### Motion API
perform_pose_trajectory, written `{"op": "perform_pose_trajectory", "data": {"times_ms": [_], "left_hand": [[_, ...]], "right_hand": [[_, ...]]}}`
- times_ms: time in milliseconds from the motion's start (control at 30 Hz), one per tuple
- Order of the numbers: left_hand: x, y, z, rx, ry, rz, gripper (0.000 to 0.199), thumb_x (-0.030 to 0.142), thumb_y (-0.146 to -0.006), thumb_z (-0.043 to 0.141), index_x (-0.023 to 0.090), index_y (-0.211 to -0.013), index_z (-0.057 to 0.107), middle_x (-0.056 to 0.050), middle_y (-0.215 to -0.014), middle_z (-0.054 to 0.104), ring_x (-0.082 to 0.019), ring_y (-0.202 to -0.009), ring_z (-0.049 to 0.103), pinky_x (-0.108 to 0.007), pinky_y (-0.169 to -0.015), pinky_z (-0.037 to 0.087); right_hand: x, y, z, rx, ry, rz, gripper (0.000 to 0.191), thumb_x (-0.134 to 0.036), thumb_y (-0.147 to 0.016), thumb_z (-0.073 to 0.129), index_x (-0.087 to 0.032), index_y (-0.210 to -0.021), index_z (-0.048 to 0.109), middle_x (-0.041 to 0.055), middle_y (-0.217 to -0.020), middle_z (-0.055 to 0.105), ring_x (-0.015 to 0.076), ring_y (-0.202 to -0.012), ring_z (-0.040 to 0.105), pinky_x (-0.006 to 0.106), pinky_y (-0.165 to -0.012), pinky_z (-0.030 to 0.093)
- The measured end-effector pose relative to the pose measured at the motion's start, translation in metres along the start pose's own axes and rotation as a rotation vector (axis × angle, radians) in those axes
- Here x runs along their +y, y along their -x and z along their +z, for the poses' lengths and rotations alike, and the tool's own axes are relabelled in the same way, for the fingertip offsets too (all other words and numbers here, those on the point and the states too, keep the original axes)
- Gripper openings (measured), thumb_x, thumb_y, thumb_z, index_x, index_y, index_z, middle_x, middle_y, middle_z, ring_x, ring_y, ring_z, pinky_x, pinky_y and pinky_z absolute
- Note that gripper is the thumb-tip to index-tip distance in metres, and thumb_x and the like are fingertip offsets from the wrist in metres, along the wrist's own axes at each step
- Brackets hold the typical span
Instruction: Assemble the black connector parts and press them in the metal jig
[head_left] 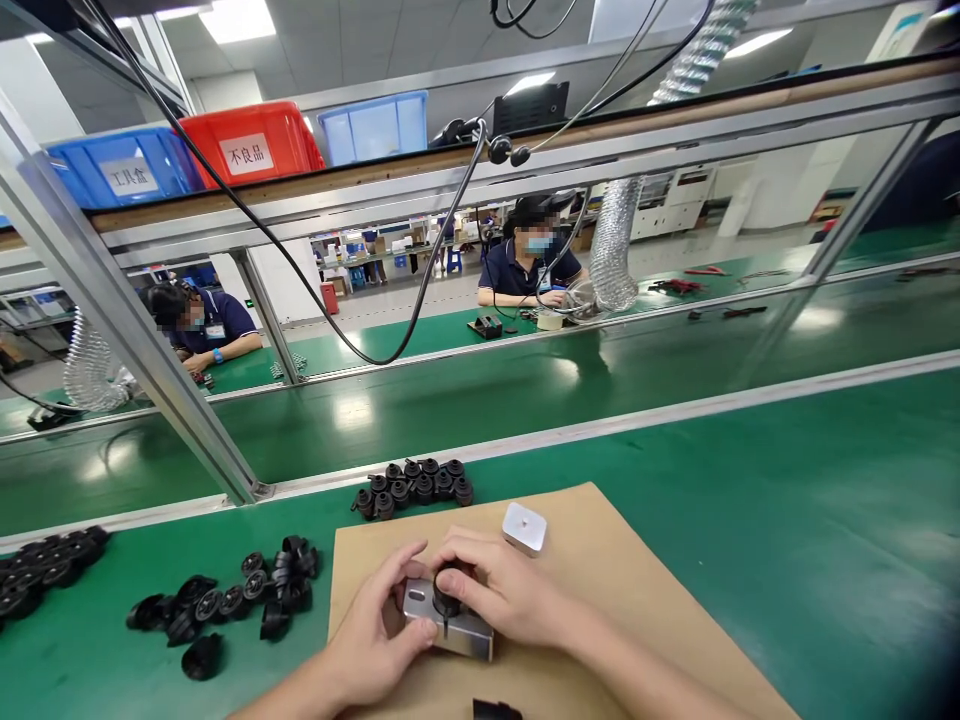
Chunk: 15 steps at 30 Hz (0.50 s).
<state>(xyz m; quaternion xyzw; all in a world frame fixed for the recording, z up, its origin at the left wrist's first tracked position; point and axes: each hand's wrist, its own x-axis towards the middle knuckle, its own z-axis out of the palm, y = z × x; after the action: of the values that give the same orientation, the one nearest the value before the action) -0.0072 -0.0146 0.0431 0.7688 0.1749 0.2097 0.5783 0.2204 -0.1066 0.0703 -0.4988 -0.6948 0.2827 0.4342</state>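
Observation:
A silver metal block [469, 640] with a slot in its top lies on the brown cardboard sheet [600, 570]. My left hand [379, 630] grips the block's left end, thumb at the front and fingers behind. On top of the block stands a round black plastic part [447, 592], pinched between the thumb and fingers of my right hand [502, 590]. Its lower end is hidden from me. Just beyond my right hand sits a smaller silver block [524, 527] with rounded corners. Another black piece [495, 710] is cut off by the bottom edge of the view.
Several black knob-like parts [412, 487] stand behind the cardboard. Loose black caps [202, 655] and wheel-like pieces [232, 600] lie to the left, with more black parts [52, 570] farther left. A metal frame post [187, 420] rises at left. Two co-workers sit across the green conveyor [420, 400].

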Motion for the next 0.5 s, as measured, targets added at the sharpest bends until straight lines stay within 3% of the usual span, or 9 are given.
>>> {"op": "perform_pose_trajectory", "data": {"times_ms": [133, 233, 333, 500], "left_hand": [[0.001, -0.001, 0.000, 0.015, 0.043, -0.032, 0.073, 0.052, -0.097, 0.073, 0.028, -0.158, 0.041, -0.012, -0.130, 0.067, -0.029, -0.118, 0.064, -0.042, -0.104, 0.047], [0.001, -0.003, 0.000, 0.049, 0.058, -0.075, 0.076, 0.056, -0.094, 0.074, 0.026, -0.157, 0.042, -0.013, -0.125, 0.067, -0.028, -0.112, 0.064, -0.040, -0.097, 0.049], [0.000, -0.004, 0.001, 0.058, 0.069, -0.095, 0.079, 0.057, -0.093, 0.075, 0.024, -0.157, 0.042, -0.013, -0.122, 0.066, -0.025, -0.103, 0.064, -0.038, -0.091, 0.050], [-0.002, -0.004, 0.001, 0.066, 0.080, -0.105, 0.079, 0.054, -0.092, 0.077, 0.023, -0.157, 0.043, -0.013, -0.122, 0.067, -0.025, -0.103, 0.066, -0.038, -0.090, 0.051]], "right_hand": [[-0.001, 0.002, -0.003, 0.016, -0.017, 0.012, 0.026, -0.037, -0.107, 0.056, -0.027, -0.126, 0.070, 0.0066, -0.114, 0.071, 0.0198, -0.093, 0.065, 0.033, -0.079, 0.051], [0.002, 0.005, -0.008, 0.029, 0.005, 0.002, 0.039, -0.031, -0.096, 0.071, -0.027, -0.135, 0.064, 0.0078, -0.122, 0.068, 0.0199, -0.091, 0.064, 0.033, -0.076, 0.052], [0.004, 0.005, -0.011, -0.006, 0.037, -0.011, 0.044, -0.017, -0.086, 0.076, -0.027, -0.128, 0.067, 0.0051, -0.116, 0.070, 0.0206, -0.094, 0.065, 0.032, -0.079, 0.052], [-0.005, 0.003, -0.011, -0.021, 0.057, -0.051, 0.031, -0.013, -0.090, 0.071, -0.027, -0.118, 0.073, 0.0045, -0.112, 0.073, 0.0216, -0.100, 0.068, 0.033, -0.086, 0.054]]}}
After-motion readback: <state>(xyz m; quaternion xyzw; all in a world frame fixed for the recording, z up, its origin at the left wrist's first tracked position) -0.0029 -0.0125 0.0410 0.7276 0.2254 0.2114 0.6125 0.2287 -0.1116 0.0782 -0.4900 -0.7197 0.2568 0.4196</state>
